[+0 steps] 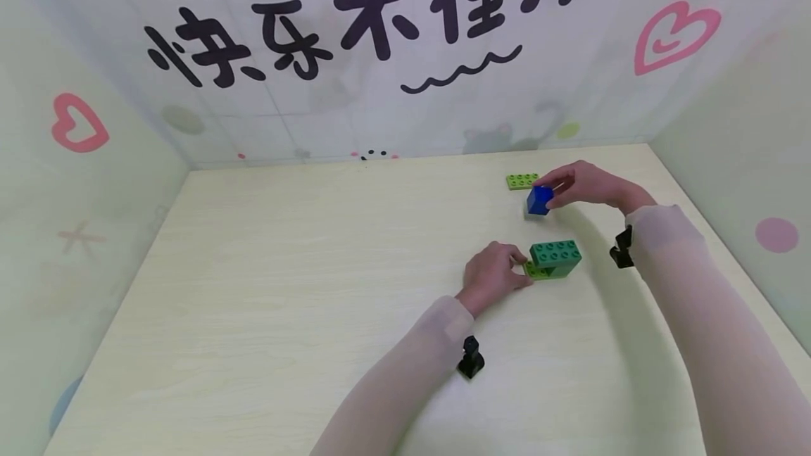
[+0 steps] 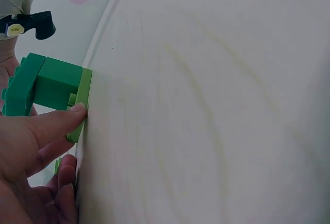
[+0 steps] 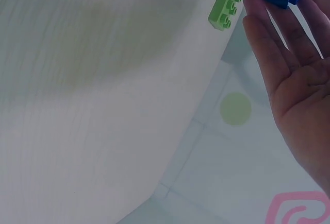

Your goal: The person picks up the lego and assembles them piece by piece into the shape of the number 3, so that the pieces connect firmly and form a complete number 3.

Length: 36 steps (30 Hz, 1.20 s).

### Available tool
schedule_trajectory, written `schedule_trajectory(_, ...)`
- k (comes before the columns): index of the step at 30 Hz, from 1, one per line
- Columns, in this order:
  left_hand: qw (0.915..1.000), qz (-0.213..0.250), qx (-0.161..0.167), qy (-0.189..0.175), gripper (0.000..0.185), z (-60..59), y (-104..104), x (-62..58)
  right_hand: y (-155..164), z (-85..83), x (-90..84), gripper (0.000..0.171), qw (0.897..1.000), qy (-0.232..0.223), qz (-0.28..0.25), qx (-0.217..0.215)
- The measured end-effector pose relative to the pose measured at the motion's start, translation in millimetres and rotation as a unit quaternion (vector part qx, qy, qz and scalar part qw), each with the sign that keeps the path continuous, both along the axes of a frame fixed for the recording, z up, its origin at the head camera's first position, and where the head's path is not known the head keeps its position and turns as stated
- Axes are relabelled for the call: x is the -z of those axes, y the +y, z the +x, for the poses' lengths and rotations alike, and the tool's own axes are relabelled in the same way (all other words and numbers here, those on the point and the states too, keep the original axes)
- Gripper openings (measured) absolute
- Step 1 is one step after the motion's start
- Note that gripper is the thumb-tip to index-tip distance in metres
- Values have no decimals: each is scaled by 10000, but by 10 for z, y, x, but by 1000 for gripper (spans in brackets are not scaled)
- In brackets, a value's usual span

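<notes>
Our right hand [image 1: 586, 183] pinches a blue block [image 1: 539, 200] at its fingertips, just in front of a flat lime brick [image 1: 519, 181] on the desk [image 1: 317, 266]. Nearer us, our left hand [image 1: 491, 273] grips the left end of a lime base [image 1: 537, 274] carrying dark green blocks [image 1: 556, 255].

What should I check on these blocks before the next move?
1. Left hand gripping the lime base plate: ok.
2. Right hand holding the blue block: ok.
3. Blue block joined to the green stack: not ok, it is held apart.
4. Studs of the dark green top block uncovered: ok.
5. Far lime plate lying studs up: ok.
6. Green stack pressed fully together: cannot tell.
</notes>
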<state>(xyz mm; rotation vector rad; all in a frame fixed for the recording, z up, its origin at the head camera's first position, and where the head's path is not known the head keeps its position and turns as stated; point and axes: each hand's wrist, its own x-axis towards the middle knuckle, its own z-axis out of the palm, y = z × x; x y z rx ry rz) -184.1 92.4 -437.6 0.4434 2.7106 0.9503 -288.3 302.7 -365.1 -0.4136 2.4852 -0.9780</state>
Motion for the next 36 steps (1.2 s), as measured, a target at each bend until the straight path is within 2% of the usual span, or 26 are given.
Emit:
schedule_trajectory(17, 10000, 34, 32, -2, 32, -12, 26, 1, 54, 223, -225, 47, 9997, 215, -76, -72)
schedule_trajectory(29, 10000, 65, -17, -25, 32, 9, 27, -1, 52, 373, -297, 48, 9996, 121, -184, -171)
schedule_trajectory(36, 9999, 117, -38, 4, 34, 9, 19, 5, 55, 436, -330, 48, 9987, 140, -310, -379)
